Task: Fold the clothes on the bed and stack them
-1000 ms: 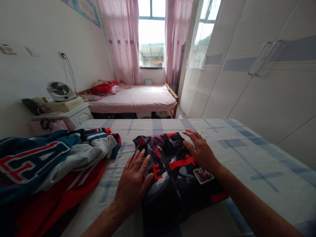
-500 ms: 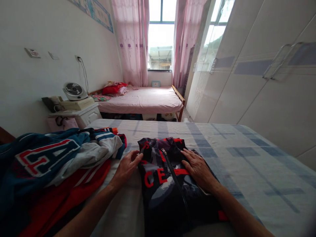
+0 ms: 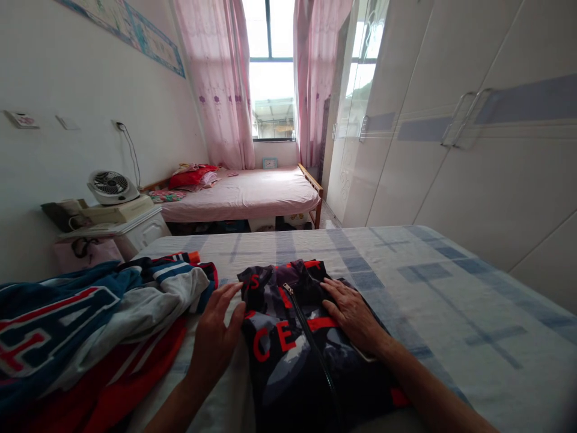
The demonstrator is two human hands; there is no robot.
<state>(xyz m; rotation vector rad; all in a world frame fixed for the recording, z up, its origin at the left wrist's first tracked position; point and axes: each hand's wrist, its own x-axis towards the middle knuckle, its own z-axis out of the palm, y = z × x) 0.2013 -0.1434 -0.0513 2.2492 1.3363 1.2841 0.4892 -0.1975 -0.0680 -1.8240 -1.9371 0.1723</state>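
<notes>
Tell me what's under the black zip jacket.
The patterned sheet shows around the black zip jacket and seems to run beneath it; what lies directly below is covered.

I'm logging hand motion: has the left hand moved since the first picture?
Yes: against the clothes pile, the left hand has shifted left, closer to it.

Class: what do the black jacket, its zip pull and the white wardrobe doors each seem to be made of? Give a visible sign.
Black jacket: fabric, mostly matt, perhaps synthetic; it creases softly.
Zip pull: probably metal, silvery and shiny, though coated plastic is possible.
White wardrobe doors: rigid panels, glossy; one mirrors the window. The core material cannot be told.
</notes>
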